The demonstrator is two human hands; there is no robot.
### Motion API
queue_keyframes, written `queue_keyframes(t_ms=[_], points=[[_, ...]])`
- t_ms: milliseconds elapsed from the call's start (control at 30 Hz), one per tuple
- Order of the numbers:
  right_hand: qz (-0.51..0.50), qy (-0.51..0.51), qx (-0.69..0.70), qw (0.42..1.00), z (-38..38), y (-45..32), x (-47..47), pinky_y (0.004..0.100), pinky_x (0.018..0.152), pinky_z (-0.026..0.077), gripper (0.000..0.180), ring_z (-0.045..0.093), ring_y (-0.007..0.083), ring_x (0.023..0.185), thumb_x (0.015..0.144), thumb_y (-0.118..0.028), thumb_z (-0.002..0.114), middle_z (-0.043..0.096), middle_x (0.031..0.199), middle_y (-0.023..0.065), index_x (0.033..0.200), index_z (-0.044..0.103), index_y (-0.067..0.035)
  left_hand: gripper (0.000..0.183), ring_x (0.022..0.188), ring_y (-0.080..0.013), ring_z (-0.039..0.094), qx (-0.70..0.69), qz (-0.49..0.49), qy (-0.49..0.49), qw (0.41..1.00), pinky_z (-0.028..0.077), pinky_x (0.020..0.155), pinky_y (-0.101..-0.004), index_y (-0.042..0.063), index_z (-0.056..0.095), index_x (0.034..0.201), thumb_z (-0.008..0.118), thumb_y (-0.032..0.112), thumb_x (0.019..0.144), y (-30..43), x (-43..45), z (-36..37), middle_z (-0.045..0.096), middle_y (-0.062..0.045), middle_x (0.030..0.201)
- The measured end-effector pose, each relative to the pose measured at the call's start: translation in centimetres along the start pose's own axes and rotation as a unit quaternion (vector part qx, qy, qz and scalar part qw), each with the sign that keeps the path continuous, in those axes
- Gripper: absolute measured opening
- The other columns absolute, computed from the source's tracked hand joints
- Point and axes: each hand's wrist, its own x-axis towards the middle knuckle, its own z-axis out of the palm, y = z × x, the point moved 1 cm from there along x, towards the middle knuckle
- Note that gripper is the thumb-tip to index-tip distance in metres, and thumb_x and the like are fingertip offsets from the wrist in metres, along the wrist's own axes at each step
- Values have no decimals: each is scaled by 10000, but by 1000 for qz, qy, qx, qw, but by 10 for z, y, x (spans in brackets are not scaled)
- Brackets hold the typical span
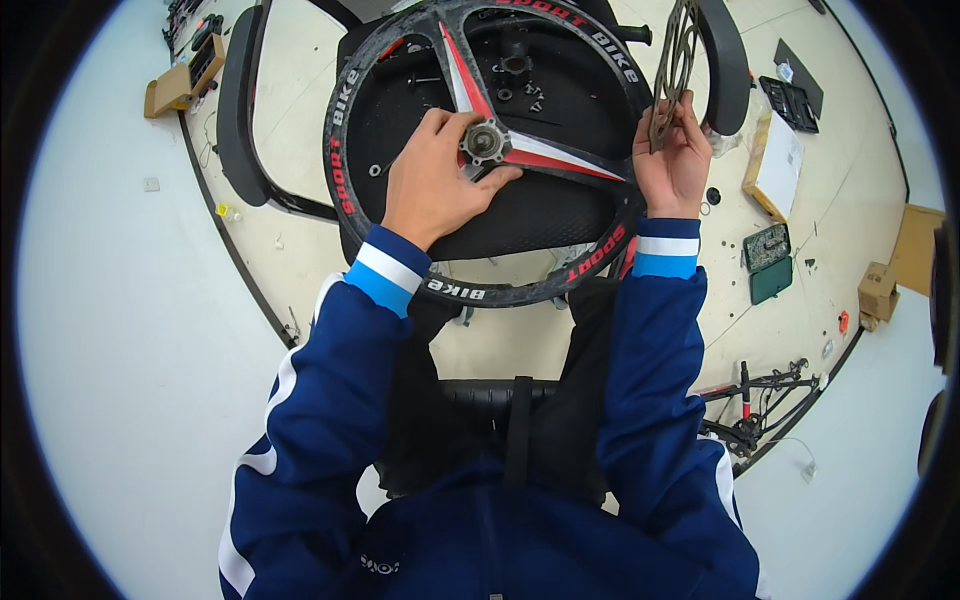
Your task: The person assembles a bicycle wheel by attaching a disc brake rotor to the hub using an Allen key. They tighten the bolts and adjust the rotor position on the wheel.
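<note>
A three-spoke bicycle wheel (341, 112) with a black rim and red and white spokes lies across a black chair seat (525, 217). My left hand (431, 176) grips its metal hub (485, 142), thumb on the near side and fingers on the far side. Off the rim's right side, my right hand (675, 165) holds a slotted metal disc, seemingly a brake rotor (673, 71), between thumb and fingers. The disc is tilted nearly edge-on and stays apart from the hub. Through the wheel's openings I see a dark cylindrical part (515, 64), several small bolts (535, 97) and a nut (375, 170).
Chair armrests (244, 112) flank the wheel. On the floor to the right are a white-topped box (775, 165), a green case (770, 279) with small metal parts, a black tool case (789, 103) and a bicycle frame (757, 409). An opened cardboard box (169, 90) lies far left.
</note>
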Motion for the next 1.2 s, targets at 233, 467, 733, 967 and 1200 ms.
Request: queue_keyframes(t_ms=[233, 467, 733, 967, 1200], points=[[-12, 47, -75, 996, 17, 5, -5, 249, 800, 517, 166, 622, 157, 898, 1057, -179, 549, 659, 892, -13, 1146, 649, -80, 406, 871, -334, 665, 52, 22, -18, 998, 546, 736, -414, 77, 687, 1091, 829, 176, 724, -6, 1, -2, 644, -109, 929], [-2, 50, -79, 996, 17, 0, 1, 238, 789, 507, 157, 624, 136, 858, 1055, -196, 563, 658, 875, -24, 1124, 653, -88, 401, 806, -311, 670, 57, -4, -31, 998, 540, 686, -386, 53, 700, 1054, 853, 177, 705, -5, -7, -21, 653, -103, 906], [-22, 103, -113, 988, 30, 8, 5, 257, 765, 486, 147, 616, 126, 836, 1045, -213, 584, 651, 867, -27, 1099, 656, -97, 447, 716, -288, 621, 45, 4, -37, 998, 497, 646, -372, -8, 702, 1058, 869, 191, 695, -10, -3, -19, 612, -120, 824], [-31, 98, -119, 988, 25, 7, 1, 265, 771, 494, 146, 609, 127, 838, 1047, -185, 573, 629, 862, -17, 1116, 637, -74, 448, 730, -304, 626, 57, 28, -17, 998, 496, 655, -383, 5, 705, 1060, 874, 212, 700, -11, 7, -22, 622, -124, 839], [-24, 92, -119, 988, 25, 5, -2, 268, 785, 498, 144, 606, 148, 868, 1044, -184, 577, 619, 860, 2, 1109, 632, -67, 427, 904, -320, 676, 119, -13, -75, 990, 538, 761, -416, 63, 724, 1087, 865, 220, 716, -27, 29, -26, 673, -102, 920]])
